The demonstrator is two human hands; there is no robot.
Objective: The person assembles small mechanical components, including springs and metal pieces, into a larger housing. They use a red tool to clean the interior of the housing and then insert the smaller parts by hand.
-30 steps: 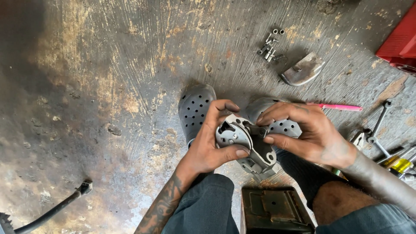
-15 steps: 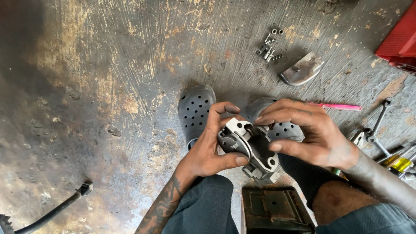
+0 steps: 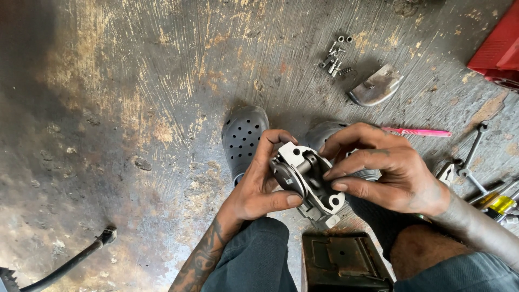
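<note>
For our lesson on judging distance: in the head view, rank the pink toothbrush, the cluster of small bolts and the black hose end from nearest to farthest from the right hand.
1. Pink toothbrush, just beyond the right hand.
2. Cluster of small bolts, up the floor.
3. Black hose end, far lower left.
</note>
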